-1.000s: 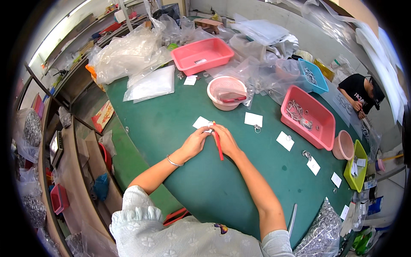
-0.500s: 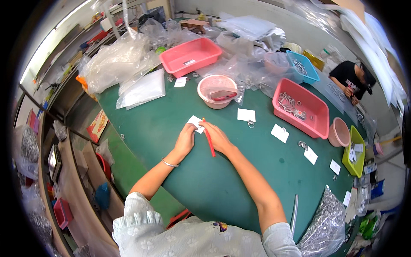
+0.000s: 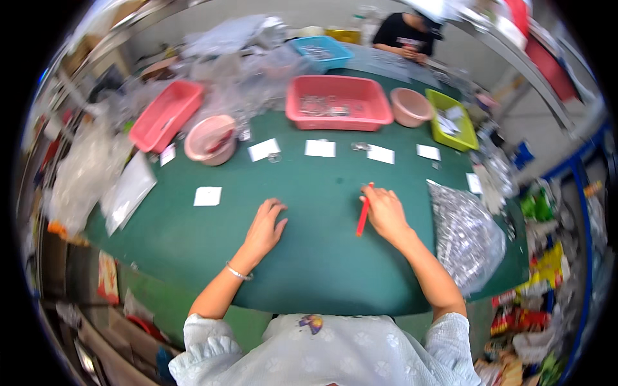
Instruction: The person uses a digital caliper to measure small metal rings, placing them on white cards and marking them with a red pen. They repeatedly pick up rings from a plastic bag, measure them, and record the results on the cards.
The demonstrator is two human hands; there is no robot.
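My right hand point(image 3: 388, 212) is closed around a red pen point(image 3: 364, 215), held just above the green tabletop point(image 3: 315, 251). Nothing is in my left hand point(image 3: 262, 226); its fingers are apart, low over the table to the left of the pen. Beyond it to the left lies a small white card point(image 3: 207, 196). Farther back, a row of white cards runs to the right: one card point(image 3: 262, 150) has a metal ring point(image 3: 275, 157) by its corner, another card point(image 3: 381, 154) lies beside small metal pieces point(image 3: 360, 147).
Behind the cards stand a pink tray point(image 3: 340, 122) of metal rings, round pink baskets point(image 3: 412, 108) and a green basket point(image 3: 454, 138) with papers. A clear bag point(image 3: 467, 238) of metal pieces lies at right. Plastic bags point(image 3: 90, 174) cover the left end. A person point(image 3: 405, 38) sits at the back.
My left hand has let go of the white card, which stays on the table. My hands have moved apart, the right one going rightward with the red pen. The view has turned right.
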